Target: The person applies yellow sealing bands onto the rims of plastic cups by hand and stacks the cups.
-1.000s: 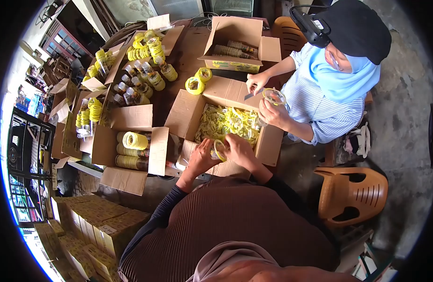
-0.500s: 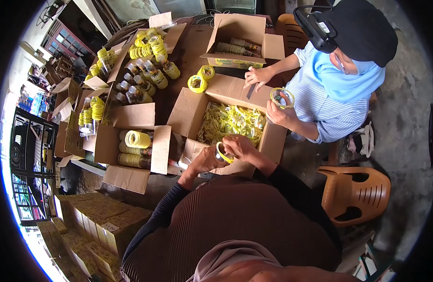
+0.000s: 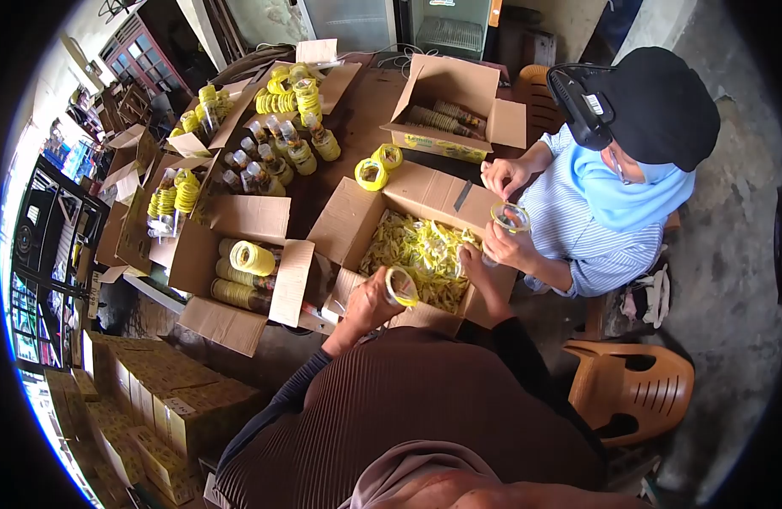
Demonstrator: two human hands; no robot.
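My left hand (image 3: pixel 367 304) is wrapped round a clear plastic cup with a yellow rim (image 3: pixel 401 287), tilted with its mouth toward the right. In front of it stands an open cardboard box (image 3: pixel 344 212) full of small yellow and white strips or packets (image 3: pixel 412 254). My right hand (image 3: pixel 474 267) is over the right side of this box, at the strips; its fingertips are too small and partly hidden to show whether they grip anything. Two yellow-rimmed cups or rings (image 3: pixel 371 175) sit on the box's far left corner.
A co-worker (image 3: pixel 578 187) at the right holds a similar clear cup (image 3: pixel 510 218). Further boxes with stacked cups stand at the left (image 3: pixel 238 225) and back (image 3: pixel 446 136). Several yellow-wrapped stacks (image 3: pixel 299 157) stand on the table. An orange chair (image 3: pixel 628 390) is at my right.
My right hand has left the cup and moved right to the strips. My left hand still holds the cup, now turned. The co-worker's hand has let go of a dark strip on the box flap.
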